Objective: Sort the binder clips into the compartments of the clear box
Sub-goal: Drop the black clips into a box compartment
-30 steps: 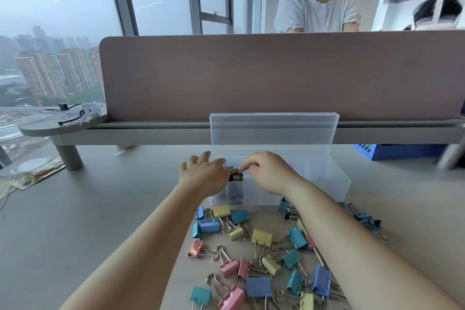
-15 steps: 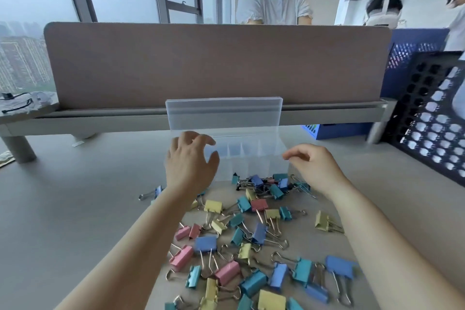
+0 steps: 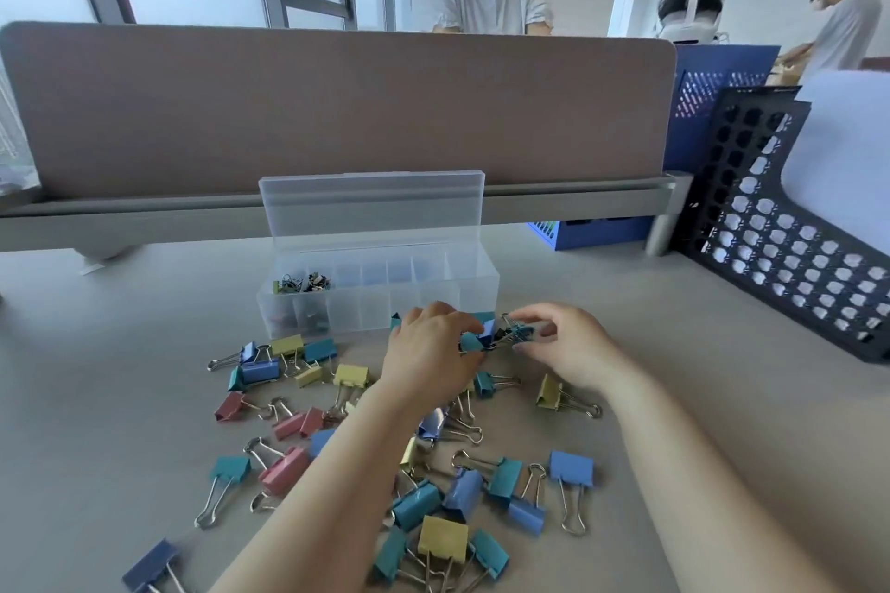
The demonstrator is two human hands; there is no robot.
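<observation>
Big pale desk, matte and smooth, and most of the job is lying loose on it. The clear box sits at the far side of the spread, a long trough of frosted, see-through plastic cut into cells by thin dividers, its hinged lid standing upright behind. Only the left-end cells hold anything: a heap of small clips, dark and wiry. The cells to the right look empty from here, so I'd call this an early stage.

Now the binder clips, dozens of them scattered near the box. They have folded painted-metal bodies in teal, blue, yellow and pink, with springy silver wire loops sticking out. They're all much bigger than the ones already boxed.

And the action: the left hand has its fingers curled round a tangle of clips just in front of the box's right half. The right hand pinches the tangle's wire end between thumb and forefinger. It looks like they're being picked apart, though it's a bit blurred.
</observation>
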